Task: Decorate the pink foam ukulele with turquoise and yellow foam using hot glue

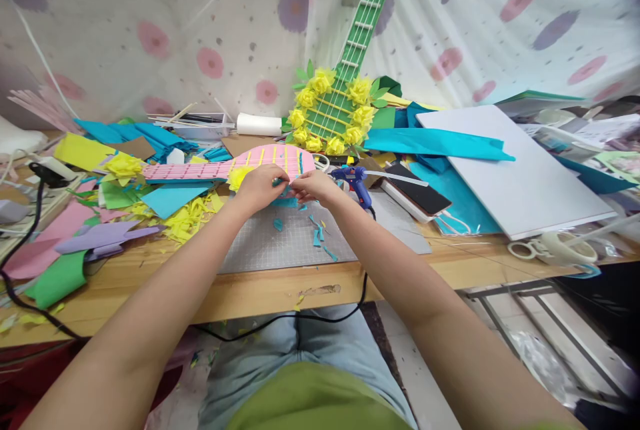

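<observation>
A pink paper pipa-shaped instrument (255, 158) with yellow strips and a blue-edged rim lies across the table, its neck pointing left. In front of its body, my left hand (261, 187) and my right hand (315, 188) meet, fingertips pinched together. Bits of blue paper (285, 203) show at and just below the fingers; the part inside the pinch is mostly hidden. A yellow paper flower (239, 177) sits beside my left hand. Close to my right hand lies a blue glue gun (356, 183). Blue scraps (317, 237) are scattered on the grey cutting mat (280, 247).
A green paper instrument (327, 113) ringed with yellow flowers stands upright behind. Paper scraps (185, 220) crowd the left side. To the right are a power bank (417, 193), a white board (510, 170) and tape rolls (567, 247). A black cable (300, 315) hangs past the table's front edge.
</observation>
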Demonstrator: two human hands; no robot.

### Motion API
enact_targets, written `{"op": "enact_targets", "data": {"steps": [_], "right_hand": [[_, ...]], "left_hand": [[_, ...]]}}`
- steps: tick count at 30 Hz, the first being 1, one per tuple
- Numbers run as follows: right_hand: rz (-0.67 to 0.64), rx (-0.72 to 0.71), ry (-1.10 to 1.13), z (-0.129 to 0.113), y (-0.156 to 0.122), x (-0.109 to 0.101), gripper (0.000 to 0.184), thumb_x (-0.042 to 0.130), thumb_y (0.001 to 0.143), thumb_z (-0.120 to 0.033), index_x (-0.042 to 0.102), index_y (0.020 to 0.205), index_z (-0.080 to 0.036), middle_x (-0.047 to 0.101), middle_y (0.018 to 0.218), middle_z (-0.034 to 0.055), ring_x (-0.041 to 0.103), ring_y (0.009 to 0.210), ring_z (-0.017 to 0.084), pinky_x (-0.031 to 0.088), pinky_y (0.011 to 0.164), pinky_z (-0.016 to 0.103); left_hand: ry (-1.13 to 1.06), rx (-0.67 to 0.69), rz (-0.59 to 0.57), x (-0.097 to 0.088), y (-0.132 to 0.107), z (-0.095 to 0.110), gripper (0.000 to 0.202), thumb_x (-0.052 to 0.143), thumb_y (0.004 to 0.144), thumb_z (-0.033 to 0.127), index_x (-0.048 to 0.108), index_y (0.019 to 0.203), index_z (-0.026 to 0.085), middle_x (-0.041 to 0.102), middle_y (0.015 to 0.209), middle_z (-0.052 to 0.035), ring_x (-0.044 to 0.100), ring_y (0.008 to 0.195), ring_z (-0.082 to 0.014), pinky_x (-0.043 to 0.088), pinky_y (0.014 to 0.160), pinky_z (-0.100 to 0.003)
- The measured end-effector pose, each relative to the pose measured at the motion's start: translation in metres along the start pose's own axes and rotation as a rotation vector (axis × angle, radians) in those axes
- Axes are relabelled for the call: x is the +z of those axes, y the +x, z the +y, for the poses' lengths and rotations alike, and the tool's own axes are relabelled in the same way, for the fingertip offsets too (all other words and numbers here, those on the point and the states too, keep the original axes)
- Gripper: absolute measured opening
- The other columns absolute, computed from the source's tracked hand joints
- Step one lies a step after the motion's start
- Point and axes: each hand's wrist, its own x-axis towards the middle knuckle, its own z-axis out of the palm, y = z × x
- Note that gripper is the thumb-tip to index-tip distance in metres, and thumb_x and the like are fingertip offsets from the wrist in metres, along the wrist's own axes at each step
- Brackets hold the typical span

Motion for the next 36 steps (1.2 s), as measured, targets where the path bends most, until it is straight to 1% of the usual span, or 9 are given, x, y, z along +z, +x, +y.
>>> {"op": "enact_targets", "data": {"steps": [6,9,11,15,20,23,29,33,36], "right_hand": [[-0.014,-0.059,0.036,0.002,-0.006,-0.005,0.012,0.055,0.076,-0.014,0.056,0.064,-0.014,0.061,0.057,0.0008,0.052,0.046,0.007,0.046,0.045,0.02],[0.025,-0.123,0.028,0.01,-0.007,-0.01,0.007,0.051,0.076,-0.013,0.055,0.071,-0.015,0.062,0.063,0.0003,0.053,0.049,0.008,0.045,0.048,0.02],[0.103,-0.229,-0.1,0.018,-0.006,-0.011,0.006,0.053,0.073,-0.012,0.054,0.076,-0.017,0.063,0.068,-0.0002,0.055,0.055,0.009,0.046,0.053,0.021],[0.214,-0.48,-0.411,0.031,-0.006,-0.007,0.019,0.056,0.07,-0.012,0.055,0.087,-0.02,0.066,0.082,-0.001,0.059,0.071,0.012,0.045,0.068,0.025],[0.21,-0.488,-0.562,0.028,-0.008,0.005,0.03,0.053,0.07,-0.011,0.051,0.097,-0.024,0.067,0.089,-0.0022,0.06,0.077,0.014,0.043,0.07,0.026],[0.21,-0.462,-0.532,0.025,-0.006,0.009,0.034,0.054,0.069,-0.01,0.048,0.098,-0.025,0.067,0.087,-0.0031,0.06,0.076,0.013,0.044,0.07,0.026],[0.155,-0.441,-0.317,0.029,0.003,0.006,0.032,0.058,0.066,-0.011,0.046,0.094,-0.023,0.064,0.078,-0.0044,0.061,0.075,0.011,0.046,0.071,0.025],[0.17,-0.465,-0.196,0.032,0.006,-0.004,0.034,0.06,0.066,-0.013,0.047,0.095,-0.022,0.064,0.079,-0.0032,0.059,0.069,0.01,0.047,0.07,0.025],[0.23,-0.494,-0.162,0.036,0.003,-0.02,0.028,0.061,0.067,-0.018,0.05,0.093,-0.02,0.064,0.081,-0.0014,0.058,0.069,0.01,0.046,0.07,0.025]], "left_hand": [[0.002,-0.004,-0.003,-0.001,0.0,0.0,0.018,0.052,0.075,0.021,0.068,0.083,0.019,0.07,0.091,-0.0048,0.062,0.089,-0.0194,0.047,0.08,-0.031],[-0.017,0.005,-0.005,-0.001,0.0,-0.001,0.018,0.051,0.075,0.02,0.068,0.082,0.019,0.07,0.09,-0.004,0.061,0.089,-0.0185,0.046,0.08,-0.03],[-0.022,0.011,-0.006,-0.001,0.0,-0.001,0.017,0.051,0.076,0.02,0.067,0.081,0.019,0.07,0.09,-0.0036,0.061,0.089,-0.018,0.046,0.08,-0.03],[0.005,0.01,-0.02,-0.001,0.001,-0.002,0.018,0.051,0.076,0.021,0.067,0.081,0.019,0.069,0.089,-0.0037,0.061,0.087,-0.018,0.046,0.078,-0.03],[0.028,0.027,-0.004,0.0,0.002,-0.004,0.018,0.05,0.075,0.021,0.068,0.081,0.021,0.069,0.09,-0.0027,0.061,0.088,-0.0185,0.046,0.079,-0.03],[0.022,0.035,0.002,0.001,0.002,-0.005,0.019,0.05,0.076,0.022,0.068,0.081,0.022,0.069,0.09,-0.0022,0.061,0.089,-0.0183,0.046,0.08,-0.03],[0.004,0.019,0.013,0.001,0.002,-0.003,0.018,0.051,0.076,0.023,0.068,0.081,0.02,0.07,0.09,-0.004,0.061,0.089,-0.0198,0.046,0.08,-0.032],[-0.039,0.011,0.09,-0.001,-0.001,-0.005,0.018,0.051,0.079,0.024,0.067,0.084,0.018,0.069,0.092,-0.0049,0.062,0.09,-0.019,0.046,0.082,-0.031],[-0.064,-0.017,0.171,-0.005,-0.007,-0.008,0.019,0.049,0.081,0.024,0.065,0.088,0.018,0.068,0.098,-0.0049,0.061,0.094,-0.0179,0.046,0.085,-0.031]]}}
